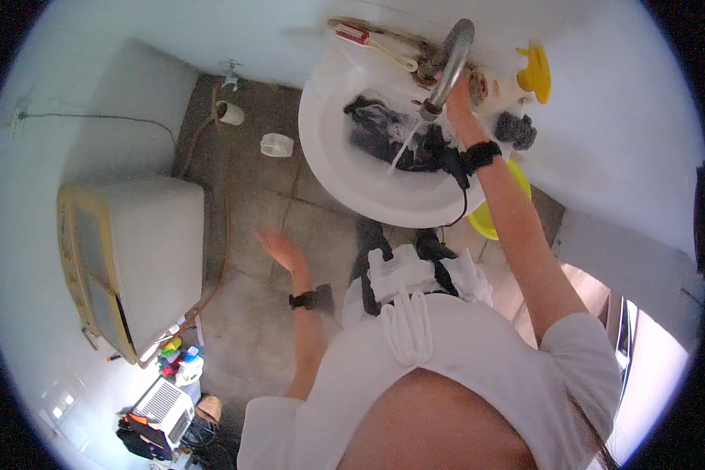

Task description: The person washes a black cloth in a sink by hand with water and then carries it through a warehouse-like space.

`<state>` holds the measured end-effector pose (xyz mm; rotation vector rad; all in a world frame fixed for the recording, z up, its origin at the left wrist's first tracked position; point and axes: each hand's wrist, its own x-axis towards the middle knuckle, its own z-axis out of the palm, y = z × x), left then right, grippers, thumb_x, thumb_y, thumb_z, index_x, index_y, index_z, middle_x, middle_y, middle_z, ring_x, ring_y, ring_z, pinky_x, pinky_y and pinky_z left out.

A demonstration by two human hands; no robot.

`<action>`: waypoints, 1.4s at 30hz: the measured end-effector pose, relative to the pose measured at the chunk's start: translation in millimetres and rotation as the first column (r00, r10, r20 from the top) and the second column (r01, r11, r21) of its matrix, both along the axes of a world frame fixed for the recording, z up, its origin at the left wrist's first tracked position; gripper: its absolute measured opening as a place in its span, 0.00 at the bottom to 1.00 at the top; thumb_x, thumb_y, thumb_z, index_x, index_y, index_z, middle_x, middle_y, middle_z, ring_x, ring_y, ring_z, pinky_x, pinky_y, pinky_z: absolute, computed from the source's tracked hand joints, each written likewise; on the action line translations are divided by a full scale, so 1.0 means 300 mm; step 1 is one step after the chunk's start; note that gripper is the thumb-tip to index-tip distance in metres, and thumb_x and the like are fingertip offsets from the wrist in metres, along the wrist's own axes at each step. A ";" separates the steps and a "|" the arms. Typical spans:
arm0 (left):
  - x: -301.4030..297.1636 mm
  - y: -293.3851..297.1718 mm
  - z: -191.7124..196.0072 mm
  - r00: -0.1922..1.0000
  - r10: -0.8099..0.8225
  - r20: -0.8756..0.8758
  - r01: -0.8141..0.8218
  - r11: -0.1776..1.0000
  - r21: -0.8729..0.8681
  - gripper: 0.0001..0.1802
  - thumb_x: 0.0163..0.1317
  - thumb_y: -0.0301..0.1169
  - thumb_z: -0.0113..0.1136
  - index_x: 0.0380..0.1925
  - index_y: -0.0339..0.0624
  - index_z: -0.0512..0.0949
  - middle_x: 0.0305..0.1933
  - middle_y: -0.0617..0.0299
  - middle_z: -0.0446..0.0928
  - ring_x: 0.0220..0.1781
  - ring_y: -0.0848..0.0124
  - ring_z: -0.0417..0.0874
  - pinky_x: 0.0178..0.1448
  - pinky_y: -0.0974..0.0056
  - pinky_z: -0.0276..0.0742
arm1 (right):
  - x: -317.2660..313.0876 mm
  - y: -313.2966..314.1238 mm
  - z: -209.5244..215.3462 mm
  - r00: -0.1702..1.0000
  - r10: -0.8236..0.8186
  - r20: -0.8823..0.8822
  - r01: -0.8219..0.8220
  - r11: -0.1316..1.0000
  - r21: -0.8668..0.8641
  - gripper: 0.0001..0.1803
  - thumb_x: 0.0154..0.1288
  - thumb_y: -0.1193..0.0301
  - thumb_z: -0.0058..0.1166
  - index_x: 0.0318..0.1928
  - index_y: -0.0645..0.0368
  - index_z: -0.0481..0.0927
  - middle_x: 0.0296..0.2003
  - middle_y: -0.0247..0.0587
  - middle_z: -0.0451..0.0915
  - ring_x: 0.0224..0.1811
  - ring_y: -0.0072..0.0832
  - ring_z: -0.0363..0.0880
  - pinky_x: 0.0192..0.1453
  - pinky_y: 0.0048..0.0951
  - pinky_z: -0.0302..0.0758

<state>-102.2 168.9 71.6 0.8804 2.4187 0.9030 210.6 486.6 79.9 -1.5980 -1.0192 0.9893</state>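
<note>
Right hand: the right hand (458, 92) was raised to the metal tap (449, 66), fingers against its neck; whether they closed round it could not be told.
Left hand: the left hand (278, 247) hung open, fingers spread, holding nothing, above the tiled floor (247, 204).
Water: a thin stream fell from the spout.
Dark cloth: a wet black cloth (392, 133) lay bunched in the white basin (345, 168), under the stream.
Packages: a white bottle with a yellow cap (534, 72) lay on the rim right of the tap.
Brush: a red-backed brush (372, 43) rested at the back rim.
</note>
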 end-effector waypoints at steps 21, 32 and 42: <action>0.353 0.666 -0.131 0.058 -0.948 -0.314 0.840 0.216 -0.497 0.27 0.45 0.44 0.52 0.50 0.58 0.65 0.59 0.63 0.54 0.62 0.50 0.47 0.60 0.42 0.35 | -0.150 -0.509 -0.054 0.357 0.830 0.429 -0.504 0.558 -0.659 0.30 0.53 0.50 0.38 0.53 0.54 0.62 0.56 0.49 0.54 0.59 0.50 0.46 0.56 0.60 0.41; 0.314 0.671 -0.242 0.017 -0.980 -0.197 0.911 0.097 -0.401 0.29 0.45 0.43 0.49 0.51 0.53 0.63 0.56 0.57 0.59 0.59 0.54 0.54 0.59 0.44 0.41 | -0.162 -0.547 -0.054 0.184 0.817 0.546 -0.541 0.548 -0.638 0.28 0.51 0.51 0.40 0.48 0.57 0.68 0.49 0.49 0.65 0.55 0.45 0.55 0.53 0.47 0.57; 0.365 0.769 -0.014 0.209 -0.632 -0.746 0.900 0.422 -0.105 0.15 0.44 0.27 0.53 0.36 0.44 0.70 0.36 0.57 0.72 0.39 0.60 0.74 0.38 0.59 0.70 | -0.046 -0.442 -0.165 0.974 -0.055 -0.218 -0.005 0.964 -0.267 0.11 0.55 0.72 0.42 0.39 0.58 0.72 0.33 0.36 0.74 0.36 0.26 0.71 0.40 0.26 0.68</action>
